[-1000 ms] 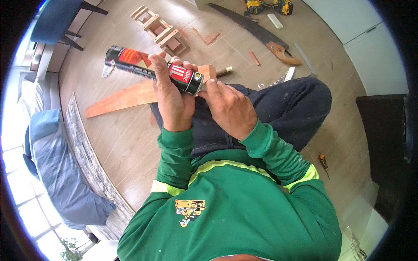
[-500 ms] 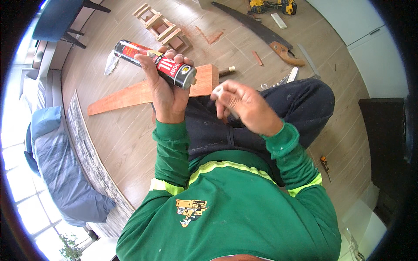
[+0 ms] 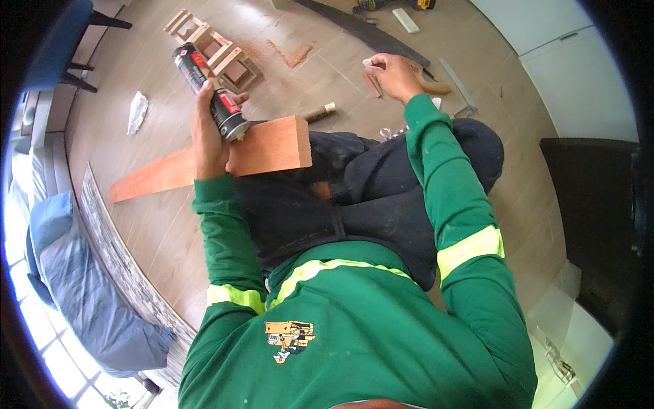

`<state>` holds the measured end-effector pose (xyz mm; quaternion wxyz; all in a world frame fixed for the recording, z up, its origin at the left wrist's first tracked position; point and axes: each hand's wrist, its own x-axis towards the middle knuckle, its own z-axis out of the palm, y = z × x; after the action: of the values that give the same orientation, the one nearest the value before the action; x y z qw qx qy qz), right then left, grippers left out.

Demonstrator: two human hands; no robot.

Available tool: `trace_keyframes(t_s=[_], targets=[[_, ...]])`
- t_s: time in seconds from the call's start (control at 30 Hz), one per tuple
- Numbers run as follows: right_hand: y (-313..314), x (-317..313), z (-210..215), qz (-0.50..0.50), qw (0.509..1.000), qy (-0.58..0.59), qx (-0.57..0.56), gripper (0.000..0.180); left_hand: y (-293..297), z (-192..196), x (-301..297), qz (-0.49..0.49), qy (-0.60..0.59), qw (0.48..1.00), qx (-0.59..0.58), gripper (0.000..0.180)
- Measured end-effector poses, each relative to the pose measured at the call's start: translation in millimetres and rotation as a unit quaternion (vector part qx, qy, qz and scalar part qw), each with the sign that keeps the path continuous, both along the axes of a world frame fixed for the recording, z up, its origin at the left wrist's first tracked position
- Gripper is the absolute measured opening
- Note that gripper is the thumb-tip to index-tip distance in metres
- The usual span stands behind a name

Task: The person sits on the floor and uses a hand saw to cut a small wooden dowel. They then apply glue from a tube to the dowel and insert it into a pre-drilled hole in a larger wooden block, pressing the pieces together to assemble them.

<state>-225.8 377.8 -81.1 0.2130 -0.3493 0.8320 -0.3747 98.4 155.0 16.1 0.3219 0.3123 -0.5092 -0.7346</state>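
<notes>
Scrap (image 3: 137, 112), white and crumpled, on the floor (image 3: 163, 232), well left of the left hand (image 3: 210, 126). Left hand clamped round a black-and-red can (image 3: 220, 102), tilted, its tip end pointing back toward the body. Reddish board (image 3: 272, 146) runs under that hand, squared end to its right; tip touching board or not, cannot tell. Slatted frame (image 3: 212, 51) of pale wood just beyond the can. Step in hand looks like handling the can with a small part held separately; shifting it calls for a firm left grip and the tip kept clear of the board. Sawdust (image 3: 291, 54) beyond and right of the can. Dark stick (image 3: 320, 113), pale-ended, between the hands, in the way of a low sweep across. Thin strip (image 3: 373, 86) just below the right hand (image 3: 397, 76), contact unclear. Right hand well apart from the left, fingertips pinched on a white piece (image 3: 367, 62). Handsaw (image 3: 371, 31) beyond, handle partly hidden by that hand, crowding any set-down there. Metal bar (image 3: 455, 82) farther right.
</notes>
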Motion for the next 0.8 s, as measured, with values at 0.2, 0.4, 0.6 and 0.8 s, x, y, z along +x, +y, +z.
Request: trace_keyframes(t_s=[0.2, 0.4, 0.6, 0.8], targets=[[-12.2, -6.1, -20.2, -0.077, 0.960, -0.269, -0.012, 0.023, 24.6, 3.1, 28.8, 0.022, -0.051, 0.997, 0.046, 0.056], [-12.2, -2.2, -44.7, -0.084, 0.959, -0.272, 0.020, 0.024, 19.3, -0.1, 13.1, 0.048, 0.114, 0.982, 0.143, 0.055], [-5.5, -0.3, -13.0, -0.101, 0.834, -0.505, -0.198, 0.015, 28.2, 12.2, -7.8, 0.032, 0.179, 0.974, 0.138, 0.055], [13.5, 72.0, 91.9, -0.052, 0.787, -0.463, -0.404, 0.033, 44.7, 13.1, -20.5, 0.087, 0.234, 0.957, 0.148, 0.046]])
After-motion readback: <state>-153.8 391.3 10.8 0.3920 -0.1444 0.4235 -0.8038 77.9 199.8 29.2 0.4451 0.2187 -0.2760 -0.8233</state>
